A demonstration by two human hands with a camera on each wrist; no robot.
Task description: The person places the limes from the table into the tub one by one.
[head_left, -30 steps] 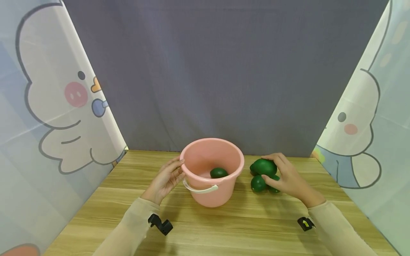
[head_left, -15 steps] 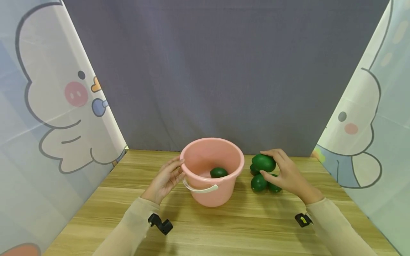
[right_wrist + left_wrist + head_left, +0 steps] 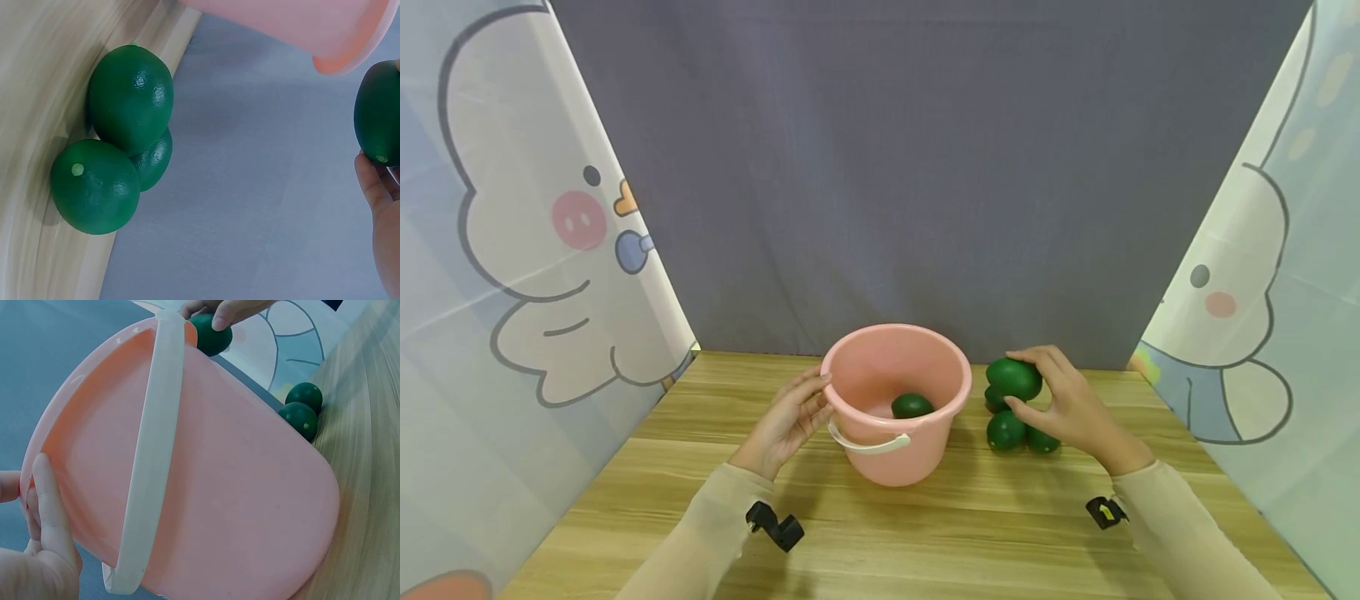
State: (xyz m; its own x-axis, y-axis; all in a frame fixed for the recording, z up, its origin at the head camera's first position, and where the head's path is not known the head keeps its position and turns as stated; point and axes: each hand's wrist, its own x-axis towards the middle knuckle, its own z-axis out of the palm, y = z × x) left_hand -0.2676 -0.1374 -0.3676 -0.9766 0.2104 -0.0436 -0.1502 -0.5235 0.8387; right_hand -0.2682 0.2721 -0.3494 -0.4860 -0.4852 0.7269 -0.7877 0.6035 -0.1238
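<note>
My left hand (image 3: 786,423) holds the rim of a pink bucket (image 3: 895,454), fingertips at the rim's left side, as the left wrist view (image 3: 50,519) also shows. The bucket stands upright with its white handle (image 3: 872,446) hanging down in front; one dark green, egg-shaped fruit (image 3: 912,406) lies inside. To the right of it, my right hand (image 3: 1071,408) grips a similar glossy green fruit (image 3: 1013,379) between thumb and fingers. In the right wrist view this held fruit (image 3: 378,115) is off the table. Three more green fruits (image 3: 131,97) sit clustered on the table below.
The wood-grain table (image 3: 925,542) ends at a grey cloth backdrop (image 3: 887,183). Cartoon-printed curtains (image 3: 542,208) hang at both sides. A small black device (image 3: 775,525) sits on each wrist.
My right hand has lifted the green fruit off the pile and moved it slightly up and toward the left. The left hand and the bucket have stayed in place.
</note>
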